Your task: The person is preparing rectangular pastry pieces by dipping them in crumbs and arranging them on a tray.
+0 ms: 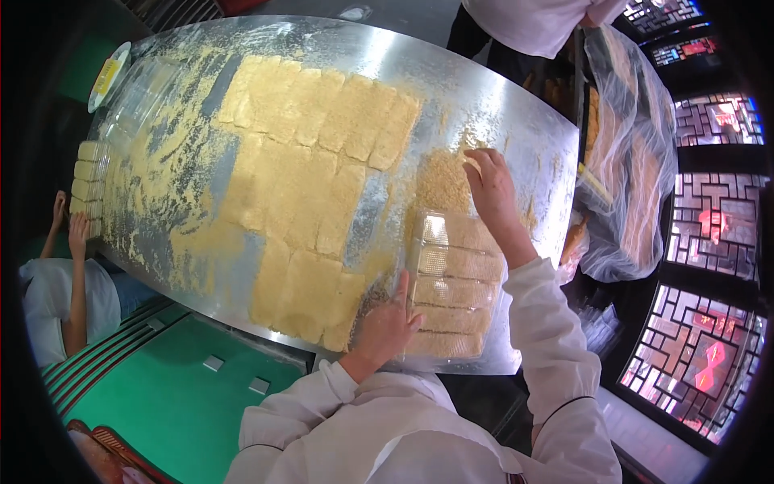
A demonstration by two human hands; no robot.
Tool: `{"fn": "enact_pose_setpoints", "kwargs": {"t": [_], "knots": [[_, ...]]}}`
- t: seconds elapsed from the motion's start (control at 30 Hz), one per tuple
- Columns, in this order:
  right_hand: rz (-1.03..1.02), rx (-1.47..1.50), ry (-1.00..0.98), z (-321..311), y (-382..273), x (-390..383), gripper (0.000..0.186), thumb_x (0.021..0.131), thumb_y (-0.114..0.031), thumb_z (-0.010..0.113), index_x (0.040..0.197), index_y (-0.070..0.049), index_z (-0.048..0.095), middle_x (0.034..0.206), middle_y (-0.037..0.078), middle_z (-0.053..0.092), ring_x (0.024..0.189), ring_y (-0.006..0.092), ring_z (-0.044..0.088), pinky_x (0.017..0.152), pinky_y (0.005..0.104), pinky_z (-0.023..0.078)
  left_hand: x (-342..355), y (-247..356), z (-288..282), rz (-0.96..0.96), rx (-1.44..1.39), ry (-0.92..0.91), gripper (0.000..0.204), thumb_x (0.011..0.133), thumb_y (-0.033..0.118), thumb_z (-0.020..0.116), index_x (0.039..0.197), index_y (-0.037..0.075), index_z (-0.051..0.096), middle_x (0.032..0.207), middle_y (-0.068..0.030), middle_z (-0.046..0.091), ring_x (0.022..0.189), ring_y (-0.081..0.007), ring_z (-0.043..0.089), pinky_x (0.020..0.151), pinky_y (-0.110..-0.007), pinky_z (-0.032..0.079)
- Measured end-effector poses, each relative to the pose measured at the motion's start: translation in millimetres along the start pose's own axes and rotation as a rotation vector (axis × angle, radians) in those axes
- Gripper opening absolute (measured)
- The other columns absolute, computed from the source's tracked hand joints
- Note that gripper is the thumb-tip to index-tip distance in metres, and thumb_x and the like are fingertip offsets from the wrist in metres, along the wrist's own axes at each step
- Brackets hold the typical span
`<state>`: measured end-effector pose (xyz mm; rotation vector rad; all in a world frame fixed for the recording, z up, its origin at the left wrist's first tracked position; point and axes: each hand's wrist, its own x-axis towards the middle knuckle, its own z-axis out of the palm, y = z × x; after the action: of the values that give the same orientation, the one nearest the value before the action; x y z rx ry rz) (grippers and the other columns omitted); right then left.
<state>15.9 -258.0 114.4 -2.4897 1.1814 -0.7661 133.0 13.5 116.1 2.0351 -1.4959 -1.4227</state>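
Observation:
My left hand point(385, 327) touches the left side of a clear plastic tray point(451, 286) holding several long, crumb-coated pale bars, its index finger stretched out and thumb apart. My right hand point(492, 189) is over a pile of golden crumbs point(441, 177) just behind the tray, fingers loosely bent and apart, with nothing visible held. Several flat, crumb-dusted slabs point(314, 113) lie in blocks to the left of both hands on the steel table point(379, 44).
At far left, another person's hands point(78, 227) touch a filled tray point(87, 173). Empty clear trays point(145, 93) and a plate point(103, 95) sit beyond. Another person point(524, 20) stands across the table. Plastic-covered goods point(633, 185) are right; a green surface point(177, 387) is lower left.

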Motion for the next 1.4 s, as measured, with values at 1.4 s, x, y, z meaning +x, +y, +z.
{"fn": "enact_pose_setpoints", "kwargs": {"t": [1.4], "knots": [[0.374,0.343,-0.317,-163.5,-44.9,-15.3,0.019,0.094,-0.009,0.061,0.111,0.001,0.066,0.088,0.010,0.069,0.077,0.0133,0.065,0.067,0.0282,0.056,97.7,13.7,-15.5,0.102,-0.150,0.430,0.052,0.096,0.021,0.057,0.144,0.005,0.044,0.110,-0.0209,0.060,0.107,-0.0372,0.059,0.091,-0.046,0.047]]}}
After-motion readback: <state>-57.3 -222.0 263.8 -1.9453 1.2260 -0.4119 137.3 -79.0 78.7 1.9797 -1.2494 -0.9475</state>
